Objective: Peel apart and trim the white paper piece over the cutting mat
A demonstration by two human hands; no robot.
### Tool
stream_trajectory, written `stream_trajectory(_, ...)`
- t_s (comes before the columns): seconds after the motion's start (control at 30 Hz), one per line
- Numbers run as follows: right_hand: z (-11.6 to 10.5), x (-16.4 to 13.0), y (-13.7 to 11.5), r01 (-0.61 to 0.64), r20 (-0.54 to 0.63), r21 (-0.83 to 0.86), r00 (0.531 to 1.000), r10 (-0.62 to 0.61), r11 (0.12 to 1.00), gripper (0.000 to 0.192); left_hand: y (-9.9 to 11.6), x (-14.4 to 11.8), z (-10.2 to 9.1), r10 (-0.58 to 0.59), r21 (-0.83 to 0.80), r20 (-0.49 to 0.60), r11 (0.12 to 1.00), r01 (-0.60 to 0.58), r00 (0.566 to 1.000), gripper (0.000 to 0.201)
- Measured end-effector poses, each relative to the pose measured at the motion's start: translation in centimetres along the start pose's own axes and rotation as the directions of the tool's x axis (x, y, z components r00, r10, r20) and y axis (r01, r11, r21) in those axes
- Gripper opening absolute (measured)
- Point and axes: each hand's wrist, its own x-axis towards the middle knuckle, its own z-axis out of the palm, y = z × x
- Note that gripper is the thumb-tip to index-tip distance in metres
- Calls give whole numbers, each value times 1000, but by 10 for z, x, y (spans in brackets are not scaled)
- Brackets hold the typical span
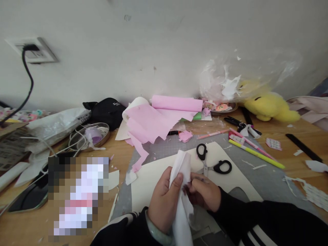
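My left hand grips a folded white paper piece, thumb pressed on its front. My right hand pinches the same piece from the right side, fingers curled against it. The paper stands upright between both hands and runs down past my wrists. Both hands hover over a cream sheet lying on a grey cutting mat. Black-handled scissors lie on the sheet just beyond my right hand.
Pink foam sheets and a pink roll sit at the back by the wall. A yellow plush toy, a yellow pen, a pink pen, a metal dish and a black cap surround the mat. A blurred patch covers the front left.
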Motion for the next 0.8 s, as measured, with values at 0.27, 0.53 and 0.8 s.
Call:
stream_trajectory(0.27,10,-6,-10,-71,61,-34,995,73,997,10,5,0,3,-107,-74,-20,992,106,994,29)
stream_trajectory(0.53,10,-10,-6,-79,-29,-249,997,74,965,28,2,-1,3,-77,-32,67,996,79,995,24)
stream_trajectory(0.8,10,-8,-7,-172,6,-256,984,179,951,37,5,0,2,-75,-28,29,997,76,997,26)
